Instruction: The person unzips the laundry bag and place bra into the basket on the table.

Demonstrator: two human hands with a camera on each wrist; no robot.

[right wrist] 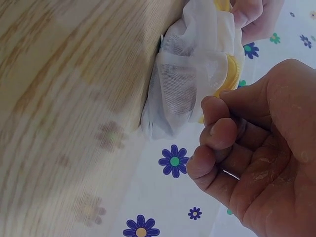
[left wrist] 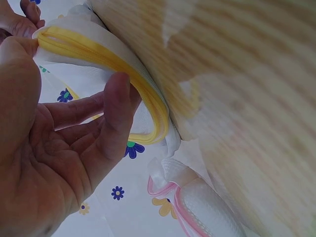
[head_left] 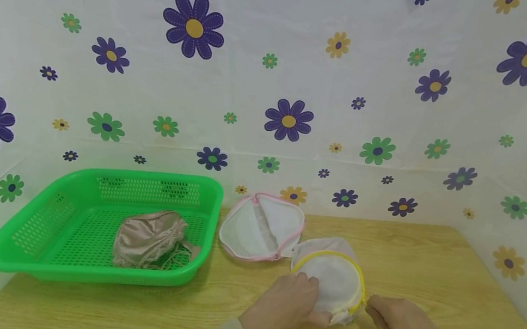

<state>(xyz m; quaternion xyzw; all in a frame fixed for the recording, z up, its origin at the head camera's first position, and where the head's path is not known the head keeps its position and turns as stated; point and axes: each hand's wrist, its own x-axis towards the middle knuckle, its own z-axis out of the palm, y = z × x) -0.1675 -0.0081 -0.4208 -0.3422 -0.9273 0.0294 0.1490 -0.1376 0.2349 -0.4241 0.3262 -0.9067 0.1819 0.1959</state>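
Note:
A round white mesh laundry bag [head_left: 335,283] with a yellow zipper [left wrist: 148,101] lies on the table between both hands. My left hand [head_left: 283,307] holds its near left edge; in the left wrist view its fingers curl along the yellow zipper band. At the bag's right edge, my right hand [head_left: 402,324] has thumb and index finger pinched together at the yellow zipper, apparently on its small pull, which the fingertips hide. In the right wrist view, the bag's mesh side [right wrist: 182,84] stands up from the table, and the other right fingers curl loosely.
A second white mesh bag [head_left: 260,227] with pink trim lies behind and to the left. Further left stands a green plastic basket [head_left: 101,278] holding a beige satin, lace-edged garment [head_left: 148,238] with thin straps. A flower-print sheet [head_left: 234,84] hangs behind the wooden table [head_left: 410,259].

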